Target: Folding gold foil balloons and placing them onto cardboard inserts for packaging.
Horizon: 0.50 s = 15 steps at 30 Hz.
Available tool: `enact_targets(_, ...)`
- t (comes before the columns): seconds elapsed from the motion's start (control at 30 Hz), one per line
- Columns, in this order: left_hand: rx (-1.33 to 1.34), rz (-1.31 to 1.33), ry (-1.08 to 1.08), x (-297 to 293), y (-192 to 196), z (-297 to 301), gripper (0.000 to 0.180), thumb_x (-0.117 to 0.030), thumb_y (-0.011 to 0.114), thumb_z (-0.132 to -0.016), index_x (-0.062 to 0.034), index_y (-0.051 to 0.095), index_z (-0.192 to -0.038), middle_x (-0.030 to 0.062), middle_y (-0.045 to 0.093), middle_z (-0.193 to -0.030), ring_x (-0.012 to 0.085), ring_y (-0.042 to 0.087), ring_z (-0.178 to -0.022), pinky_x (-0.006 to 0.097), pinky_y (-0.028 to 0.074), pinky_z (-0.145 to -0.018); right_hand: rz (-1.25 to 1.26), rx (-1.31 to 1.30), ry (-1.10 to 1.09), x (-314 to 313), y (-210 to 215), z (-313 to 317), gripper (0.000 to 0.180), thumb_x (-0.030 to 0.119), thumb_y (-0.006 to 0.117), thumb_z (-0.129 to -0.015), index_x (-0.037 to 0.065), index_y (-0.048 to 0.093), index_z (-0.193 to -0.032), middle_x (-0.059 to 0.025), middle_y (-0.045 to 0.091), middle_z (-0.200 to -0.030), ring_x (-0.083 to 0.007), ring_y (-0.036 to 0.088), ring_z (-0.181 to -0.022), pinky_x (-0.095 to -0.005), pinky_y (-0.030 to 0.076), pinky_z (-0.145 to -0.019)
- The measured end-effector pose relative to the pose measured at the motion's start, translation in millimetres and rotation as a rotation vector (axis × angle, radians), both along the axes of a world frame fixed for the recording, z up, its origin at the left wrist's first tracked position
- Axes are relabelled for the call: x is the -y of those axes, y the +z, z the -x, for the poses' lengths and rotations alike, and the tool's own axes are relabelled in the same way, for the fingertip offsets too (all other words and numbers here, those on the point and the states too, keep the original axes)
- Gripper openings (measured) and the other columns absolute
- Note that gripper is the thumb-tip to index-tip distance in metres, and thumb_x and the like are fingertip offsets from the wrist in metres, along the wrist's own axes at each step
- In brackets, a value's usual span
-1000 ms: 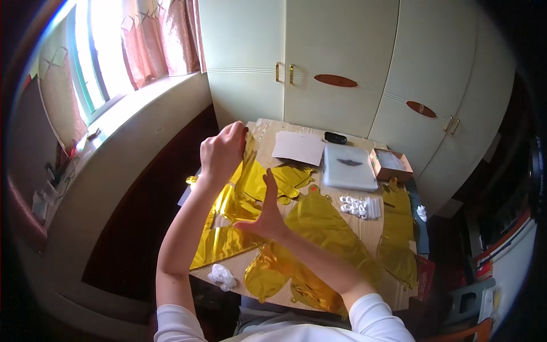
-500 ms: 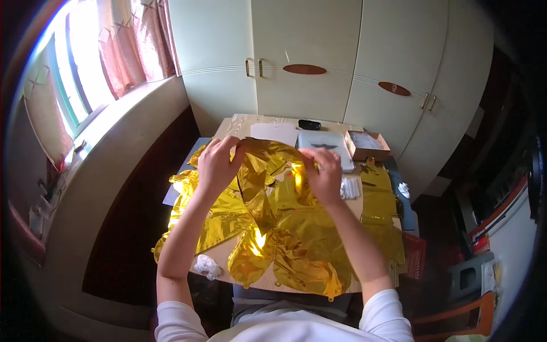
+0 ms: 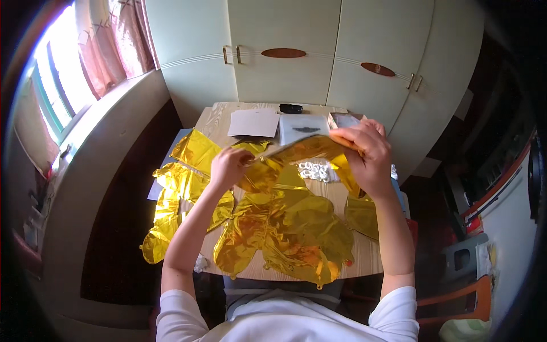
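Gold foil (image 3: 305, 149) hung stretched above the wooden table (image 3: 366, 262). The left hand (image 3: 229, 167) pinched one end, its fingers curled closed; the right hand (image 3: 367, 153) gripped the other between thumb and fingers. Below, crinkled gold pieces (image 3: 285, 228) lay spread out, with small white rings (image 3: 316, 171) near them.

A pale wooden table (image 3: 212, 121) carries a white case (image 3: 289, 132). Left of the case lies paper (image 3: 253, 123); just behind, a black object (image 3: 291, 108); right, a carton (image 3: 344, 119), partly hidden; in front, white rings (image 3: 310, 171). Farther in front spreads gold foil (image 3: 285, 228), between left foil (image 3: 182, 179) and right foil (image 3: 362, 216).
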State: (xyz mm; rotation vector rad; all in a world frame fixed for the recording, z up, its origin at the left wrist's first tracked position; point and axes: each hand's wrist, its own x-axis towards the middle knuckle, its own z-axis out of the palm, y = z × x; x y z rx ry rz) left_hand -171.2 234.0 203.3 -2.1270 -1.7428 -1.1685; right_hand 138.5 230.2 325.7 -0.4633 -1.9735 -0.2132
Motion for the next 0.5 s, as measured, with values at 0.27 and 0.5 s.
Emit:
enact_targets(0.27,-0.050,-0.416,-0.056,-22,14,-15,0.013,-0.010,0.068,-0.084,-0.0111,0.070,-0.097,0.0042,0.072,-0.096,0.0212,0.071,-0.073,0.031,0.055,-0.060,-0.061,0.139,-0.153,61,-55,-60,0.023,0.019,0.071,-0.084,0.018,0.070,-0.107,0.0036,0.068,-0.103,-0.0155,0.064,-0.098,-0.0454,0.032,-0.105)
enact_targets(0.5,-0.187,-0.154,-0.296,-25,-108,-22,0.026,-0.011,0.068,-0.079,-0.0122,0.070,-0.105,0.0065,0.069,-0.117,0.0180,0.071,-0.087,0.030,0.057,-0.063,0.072,0.547,-0.139,136,-200,-57,0.018,0.018,0.065,-0.086,0.016,0.069,-0.103,0.0026,0.067,-0.106,-0.0117,0.060,-0.104,-0.0419,0.041,-0.098)
